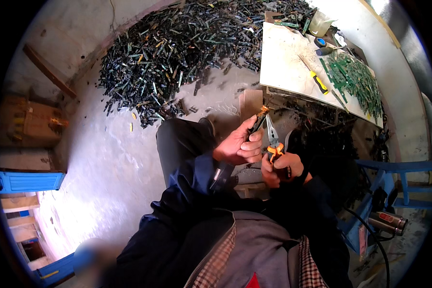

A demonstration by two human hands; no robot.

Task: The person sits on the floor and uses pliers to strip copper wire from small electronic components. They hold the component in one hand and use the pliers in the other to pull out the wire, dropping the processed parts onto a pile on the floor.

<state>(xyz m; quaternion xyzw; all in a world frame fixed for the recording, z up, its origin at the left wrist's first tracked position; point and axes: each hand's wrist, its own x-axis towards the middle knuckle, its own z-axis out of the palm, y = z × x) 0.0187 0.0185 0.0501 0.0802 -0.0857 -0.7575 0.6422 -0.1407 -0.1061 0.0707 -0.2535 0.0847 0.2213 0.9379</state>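
My left hand [242, 144] grips a narrow dark strip-shaped part [257, 126], with orange-coloured pieces at its upper end. Long-nose pliers [272, 135] with orange and black handles are in my right hand [284, 168]. Their jaws point up beside the upper end of the dark part; whether they touch it cannot be told. Beyond my hands stands a pale board [284, 57]. On it lie a screwdriver [318, 82] with a yellow and black handle, a pile of green circuit-board strips [356, 82], a dark-handled tool [324, 51] and a roll of tape [320, 42].
A large heap of dark strips [180, 54] covers the floor ahead. A cardboard piece [251, 102] is beside the board, and a translucent cup [319, 24] sits at its far corner. At right are a blue frame [399, 166] and a steel flask [388, 222]; cardboard box [36, 124] at left.
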